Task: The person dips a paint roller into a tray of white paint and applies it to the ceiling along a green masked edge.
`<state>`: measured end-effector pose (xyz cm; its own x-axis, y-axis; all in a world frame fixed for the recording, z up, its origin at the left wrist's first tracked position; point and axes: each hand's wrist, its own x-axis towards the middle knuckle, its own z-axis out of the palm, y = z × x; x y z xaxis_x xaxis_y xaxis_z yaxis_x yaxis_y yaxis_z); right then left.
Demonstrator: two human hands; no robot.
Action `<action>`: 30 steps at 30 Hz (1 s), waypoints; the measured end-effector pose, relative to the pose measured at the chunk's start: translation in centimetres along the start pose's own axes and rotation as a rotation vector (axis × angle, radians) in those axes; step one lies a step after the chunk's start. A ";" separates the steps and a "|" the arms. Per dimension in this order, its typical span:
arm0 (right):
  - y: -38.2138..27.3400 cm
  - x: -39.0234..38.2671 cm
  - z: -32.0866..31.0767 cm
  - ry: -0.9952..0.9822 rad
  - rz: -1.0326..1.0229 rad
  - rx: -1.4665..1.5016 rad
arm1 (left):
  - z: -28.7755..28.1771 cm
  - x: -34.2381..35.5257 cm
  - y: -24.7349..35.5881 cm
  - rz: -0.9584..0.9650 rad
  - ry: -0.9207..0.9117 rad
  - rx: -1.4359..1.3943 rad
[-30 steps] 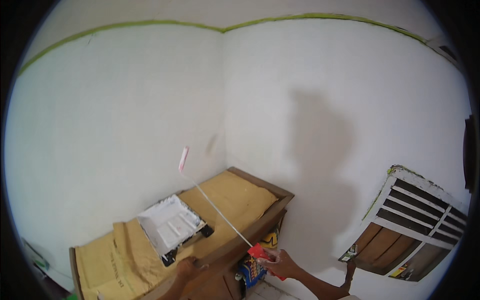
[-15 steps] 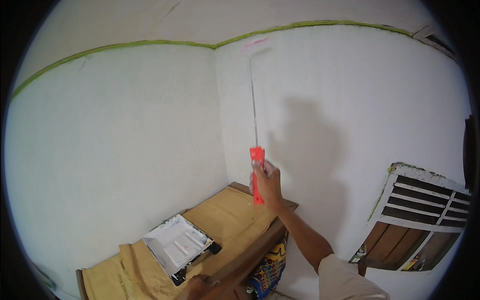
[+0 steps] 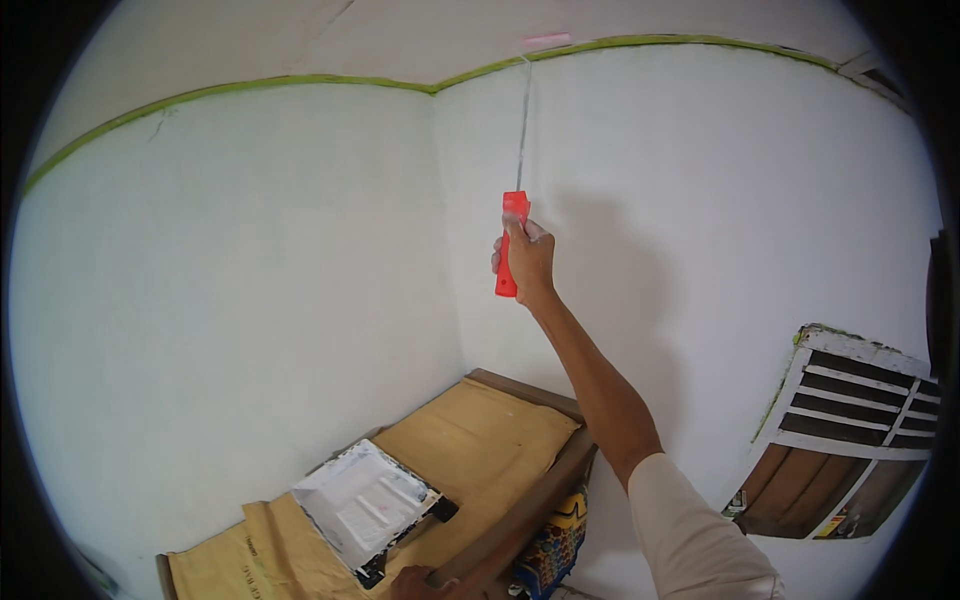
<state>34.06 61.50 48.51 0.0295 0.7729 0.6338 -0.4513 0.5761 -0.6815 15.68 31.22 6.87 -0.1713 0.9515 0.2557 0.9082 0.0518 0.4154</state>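
My right hand (image 3: 528, 258) is closed round the red handle of a paint roller (image 3: 507, 280), arm stretched up in front of the white wall (image 3: 740, 200). A thin metal rod rises from the handle to a small pinkish roller head (image 3: 547, 41), which sits just above the green strip (image 3: 650, 41) along the top of the wall. Low in the view, my left hand (image 3: 412, 583) grips the wooden edge of a piece of furniture (image 3: 510, 505); the lower edge of the picture cuts part of it off. A paint tray (image 3: 365, 500) with white paint lies near that hand.
Brown paper sacking (image 3: 490, 425) covers the furniture top under the tray. A patterned colourful cloth (image 3: 560, 540) hangs below its edge. To the right is a white-framed slatted window (image 3: 850, 400). The wall corner runs down behind the furniture.
My right hand has raised the paint roller, its head going from the wall below the green strip to above it. The left hand stays at the wooden edge.
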 end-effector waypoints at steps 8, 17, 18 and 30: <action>0.7 1.8 0.6 0.049 -0.015 0.039 | -0.9 0.0 0.6 -0.034 -0.031 -0.128; 1.0 3.9 -0.1 0.086 -0.078 0.013 | -0.1 0.1 0.7 0.023 0.077 -0.064; 0.9 3.4 -0.3 0.070 -0.056 0.029 | -0.2 0.0 0.6 -0.008 0.037 -0.088; 1.1 2.0 -1.5 0.082 -0.050 -0.022 | -3.9 0.0 2.7 -0.069 -0.184 -0.107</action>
<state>34.98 64.10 48.45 0.1249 0.7616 0.6358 -0.4276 0.6196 -0.6582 16.66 30.18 11.43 -0.1500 0.9866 0.0644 0.8492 0.0951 0.5194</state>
